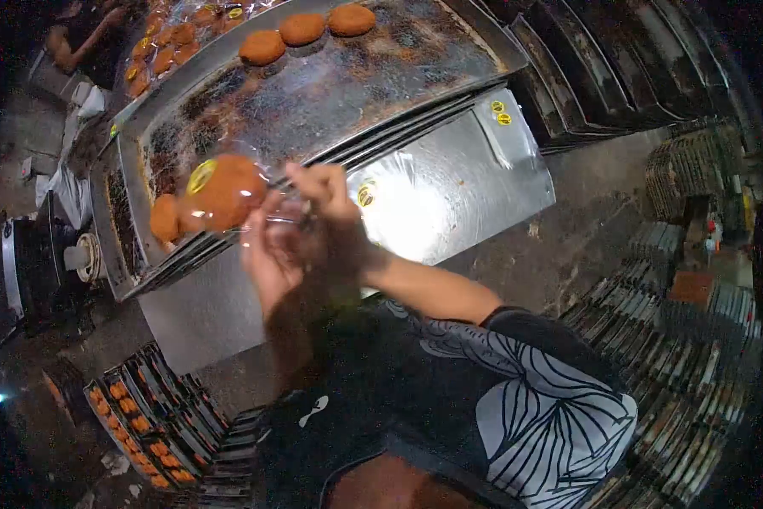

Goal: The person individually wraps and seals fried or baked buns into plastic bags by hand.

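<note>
A round orange-brown bun in a clear plastic bag (224, 193) with a yellow sticker is held up in front of me, over the edge of a stained metal tray (313, 110). My left hand (271, 259) is closed on the gathered end of the bag, palm partly turned up. My right hand (326, 195) comes in from the right, its fingers bent at the same bag neck; motion blurs them somewhat. Behind the bag, a bare bun (165, 218) sits at the tray's left corner. Three more buns, one of them a far bun (302, 30), line the tray's back edge.
Below the tray is a shiny steel table (449, 187) with yellow stickers (501, 113). Bagged buns (165, 51) lie beyond the tray. Dark metal pans (602, 59) stand at the upper right; stacked trays (678, 356) fill the right. Trays of buns (131, 416) sit lower left. Another person's arm (80, 47) shows upper left.
</note>
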Demonstrator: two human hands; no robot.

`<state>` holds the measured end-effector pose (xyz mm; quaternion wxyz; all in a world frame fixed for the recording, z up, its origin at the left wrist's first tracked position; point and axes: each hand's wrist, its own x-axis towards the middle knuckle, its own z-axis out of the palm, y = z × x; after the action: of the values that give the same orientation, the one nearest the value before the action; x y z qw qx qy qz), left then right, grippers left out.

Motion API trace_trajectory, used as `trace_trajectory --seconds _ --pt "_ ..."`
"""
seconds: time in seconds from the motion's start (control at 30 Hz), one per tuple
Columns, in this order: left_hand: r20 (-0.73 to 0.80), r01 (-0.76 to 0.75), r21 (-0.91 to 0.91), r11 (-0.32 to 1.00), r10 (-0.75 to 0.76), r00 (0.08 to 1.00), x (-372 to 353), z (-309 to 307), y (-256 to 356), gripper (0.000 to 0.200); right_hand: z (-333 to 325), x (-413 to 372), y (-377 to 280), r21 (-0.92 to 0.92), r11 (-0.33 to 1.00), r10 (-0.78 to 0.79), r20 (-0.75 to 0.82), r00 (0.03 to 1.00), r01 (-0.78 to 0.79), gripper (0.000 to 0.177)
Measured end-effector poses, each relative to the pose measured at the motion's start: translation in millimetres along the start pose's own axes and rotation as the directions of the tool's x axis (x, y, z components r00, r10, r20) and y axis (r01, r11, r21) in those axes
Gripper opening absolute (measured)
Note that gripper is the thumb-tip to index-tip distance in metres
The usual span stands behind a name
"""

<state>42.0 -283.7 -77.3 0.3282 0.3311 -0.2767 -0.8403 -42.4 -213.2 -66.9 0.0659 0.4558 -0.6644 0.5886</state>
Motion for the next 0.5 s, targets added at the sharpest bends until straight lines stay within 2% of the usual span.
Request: trace_trajectory --seconds 0.03,0.07,0.1,0.13,0.17,0.2,0.23,0.27,0.3,0.33,0.37,0.4,0.43,0.47,0.5 --pt "0.081 -0.049 0.023 0.999 0.047 0.996 -13.0 11.8 -12.8 0.030 -27.8 19.6 -2.6 -0.113 0.946 0.325 0.283 0.902 -0.305 0.048" --pt "0.254 0.013 0.010 1.000 -0.015 0.967 -21.5 2.8 -33.7 0.028 -28.3 26.2 35.4 -0.016 0.996 0.093 0.228 0.969 -0.092 0.033" --pt "0.426 0.074 0.007 0.997 -0.070 0.902 -22.4 -8.5 -57.2 0.027 -42.9 47.4 49.2 0.130 0.955 0.223 0.273 0.936 -0.266 0.016" --pt "0.379 -0.090 0.493 0.865 -0.120 0.918 -20.1 -4.3 -74.2 0.026 -53.9 75.6 70.3 0.066 0.993 0.091 0.145 0.985 -0.101 0.013" --pt "0.231 0.119 0.698 0.707 -0.378 0.896 -23.5 0.0 -92.2 0.025 -68.8 111.2 59.5 -0.172 0.980 0.126 0.123 0.984 -0.104 0.016" --pt "0.580 -0.299 0.670 0.680 -0.229 0.782 -22.7 -14.4 -132.0 0.025 -66.7 144.4 55.8 -0.105 0.993 0.055 0.027 0.998 -0.052 0.019" --pt "0.609 -0.418 0.731 0.539 -0.239 0.757 -25.5 -32.7 -191.3 0.028 -57.2 165.8 53.4 -0.047 0.999 -0.015 -0.067 0.998 0.012 0.025" --pt "0.631 -0.525 0.761 0.382 -0.247 0.735 -29.3 -37.5 -234.9 0.031 -53.5 163.6 55.9 -0.050 0.998 -0.026 -0.061 0.998 0.023 0.025" --pt "0.828 -0.807 0.554 0.206 -0.036 0.559 -31.6 -26.4 -241.4 0.037 -47.7 150.4 58.8 -0.038 0.991 -0.133 -0.074 0.988 0.131 0.033" --pt "0.672 -0.700 0.712 -0.053 -0.237 0.702 -39.4 -25.3 -256.8 0.036 -44.9 135.4 61.7 -0.025 0.970 -0.244 -0.097 0.965 0.243 0.043" --pt "0.737 -0.758 0.651 -0.041 -0.202 0.644 -26.1 -49.2 -285.6 0.031 -73.8 101.9 63.5 0.068 0.982 -0.188 0.169 0.967 0.179 0.056" --pt "0.725 -0.725 0.680 0.109 -0.252 0.641 -25.7 -37.6 -270.4 0.018 -103.1 62.6 69.0 0.123 0.992 -0.047 0.353 0.934 0.004 0.051" --pt "0.759 -0.705 0.650 0.282 -0.276 0.590 -12.1 -45.0 -266.1 0.017 -130.6 16.5 87.9 0.028 0.956 0.231 0.547 0.805 -0.293 0.043" --pt "0.789 -0.652 0.611 0.448 -0.288 0.542 -0.4 -54.8 -262.8 0.017 -137.4 -70.6 146.7 0.283 0.535 0.527 0.624 0.577 -0.796 0.030" --pt "0.784 -0.654 0.617 0.438 -0.274 0.557 6.7 -60.8 -256.9 0.017 -168.9 -67.5 112.5 -0.397 0.600 0.766 0.534 0.358 -0.694 0.022"
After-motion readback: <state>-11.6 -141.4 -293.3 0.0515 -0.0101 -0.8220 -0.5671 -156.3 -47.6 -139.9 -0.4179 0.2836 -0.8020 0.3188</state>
